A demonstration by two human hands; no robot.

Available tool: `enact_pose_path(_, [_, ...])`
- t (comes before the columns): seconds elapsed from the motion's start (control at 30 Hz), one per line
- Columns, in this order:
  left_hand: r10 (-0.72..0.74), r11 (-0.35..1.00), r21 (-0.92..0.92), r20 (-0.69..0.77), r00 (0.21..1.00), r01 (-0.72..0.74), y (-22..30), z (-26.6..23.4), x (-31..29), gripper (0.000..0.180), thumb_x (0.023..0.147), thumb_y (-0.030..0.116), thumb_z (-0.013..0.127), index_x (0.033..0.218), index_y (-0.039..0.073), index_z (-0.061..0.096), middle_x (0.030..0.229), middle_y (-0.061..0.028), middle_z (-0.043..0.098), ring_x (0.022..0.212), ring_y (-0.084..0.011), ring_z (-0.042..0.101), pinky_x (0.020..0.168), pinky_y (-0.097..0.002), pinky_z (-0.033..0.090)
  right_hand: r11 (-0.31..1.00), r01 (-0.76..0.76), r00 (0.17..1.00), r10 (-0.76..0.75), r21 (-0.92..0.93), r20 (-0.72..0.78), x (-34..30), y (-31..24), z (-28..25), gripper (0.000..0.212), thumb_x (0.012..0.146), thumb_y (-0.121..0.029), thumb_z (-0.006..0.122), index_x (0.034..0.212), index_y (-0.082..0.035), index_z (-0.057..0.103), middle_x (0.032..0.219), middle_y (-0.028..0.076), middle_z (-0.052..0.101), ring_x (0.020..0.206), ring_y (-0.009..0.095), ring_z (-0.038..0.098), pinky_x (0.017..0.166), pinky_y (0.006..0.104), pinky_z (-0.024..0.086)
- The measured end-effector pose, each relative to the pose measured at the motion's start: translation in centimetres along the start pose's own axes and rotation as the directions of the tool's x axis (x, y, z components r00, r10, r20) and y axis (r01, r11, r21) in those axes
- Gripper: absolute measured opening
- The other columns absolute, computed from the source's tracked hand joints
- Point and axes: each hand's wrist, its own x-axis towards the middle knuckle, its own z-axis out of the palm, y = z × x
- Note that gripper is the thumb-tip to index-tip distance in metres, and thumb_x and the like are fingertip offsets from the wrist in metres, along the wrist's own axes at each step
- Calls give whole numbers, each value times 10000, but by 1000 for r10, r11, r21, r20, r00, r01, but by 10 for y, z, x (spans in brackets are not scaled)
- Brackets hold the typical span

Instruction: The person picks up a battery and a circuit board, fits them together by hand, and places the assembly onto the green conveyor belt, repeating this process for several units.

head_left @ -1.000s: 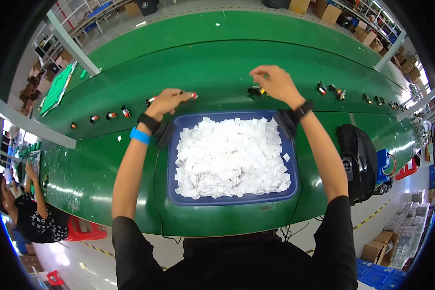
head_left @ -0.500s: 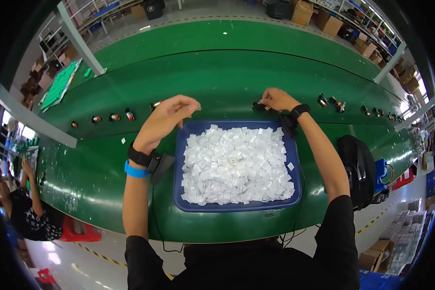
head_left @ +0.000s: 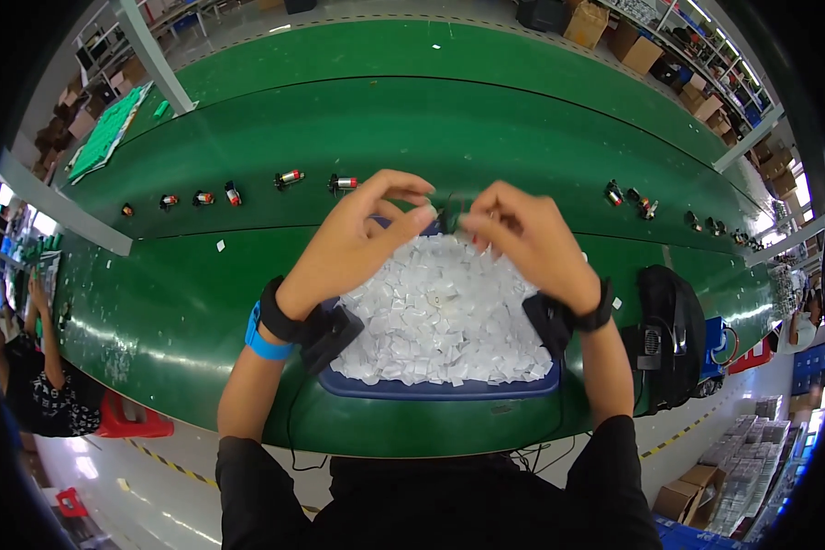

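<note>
My left hand (head_left: 362,240) hangs over the tray's far left part, thumb and forefinger curled toward each other in a loose pinch; whatever lies at the fingertips is too small to make out. Facing it, my right hand (head_left: 532,240) is closed on a small motor assembly (head_left: 456,213), blurred, with dark parts and a bit of red. Below both hands a blue tray (head_left: 440,391) holds a heap of small white square packets (head_left: 449,321). Just beyond my left hand, a motor assembly (head_left: 343,183) with a red and silver body lies on the green table.
More small motor assemblies lie in a row at left, such as one motor (head_left: 289,179), and at right, another motor (head_left: 614,193). A black bag (head_left: 674,339) stands right of the tray. A grey post (head_left: 64,203) rises at left. Another person (head_left: 41,376) sits at far left.
My right hand has lifted a motor assembly off the table and brought it left over the tray. My left hand has moved right toward it. The view has shifted slightly.
</note>
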Motion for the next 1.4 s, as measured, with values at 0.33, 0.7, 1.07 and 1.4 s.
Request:
enact_pose_path(0.33, [185,876,398,247,951,-273,20,8,-12,127,888,126,739,952,26,694,1070,-58,592,803,-79,546,641,-220,446,899,224,964,-261,-377,-49,-36,-4,6,147,862,-74,745,887,-12,614,784,88,676,642,170,664,536,257,485])
enact_pose_path(0.7, [-322,919,-145,259,910,367,12,5,-14,251,916,180,731,1116,51,650,914,-16,625,786,-86,594,579,-231,468,731,482,844,-535,-482,33,-39,-10,-1,152,821,-53,761,935,-33,662,836,55,687,682,177,681,533,258,506])
enact_pose_path(1.07, [-135,984,-82,232,963,158,13,15,-18,265,889,120,753,1042,24,560,881,-42,646,775,-72,621,574,-224,529,996,19,1000,-20,84,11,-37,-10,3,143,903,-37,706,992,20,611,865,59,697,663,90,673,524,214,498])
enact_pose_path(1.4, [-205,974,-68,164,965,218,7,22,-17,268,901,78,723,1097,1,558,899,-58,650,752,-82,615,572,-243,558,988,-13,1000,14,157,0,-35,-7,6,123,946,-77,666,968,23,597,877,86,695,712,105,678,544,224,519])
